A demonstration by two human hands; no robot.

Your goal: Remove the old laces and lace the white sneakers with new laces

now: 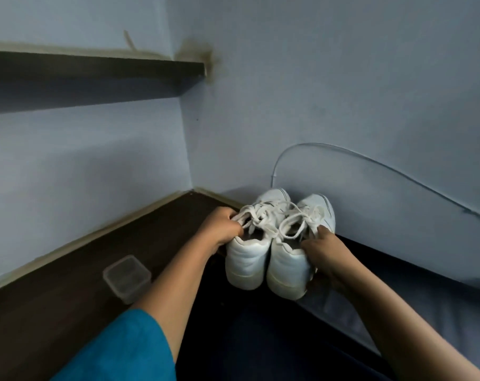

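In the head view, the only one we have, we judge the task to be at its very start. The pair of white leather low-top sneakers [266,259] sits just below the centre of the frame, heels towards us and toes against the pale blue wall [343,92]. The old off-white flat laces [263,218] are still threaded and knotted in loose loops over both tongues, and we see no new laces anywhere.

The left hand [222,229] is closed around the collar of the left sneaker [247,259], at that shoe's outer side. A lace loop springs out beside its knuckles. The motion blur leaves us unsure whether the fingers also pinch that loop. The right hand [324,248] wraps the outer side of the right sneaker [288,270], thumb up at the collar and fingers curled beneath the sole edge. The two shoes touch side by side between the hands.

We think the next move calls for setting the pair down, freeing one hand, loosening a bow and drawing the lace out eyelet by eyelet from the top.

At lower left, a small clear plastic box [126,277] rests on the dark wooden ledge [68,270], near the left forearm.
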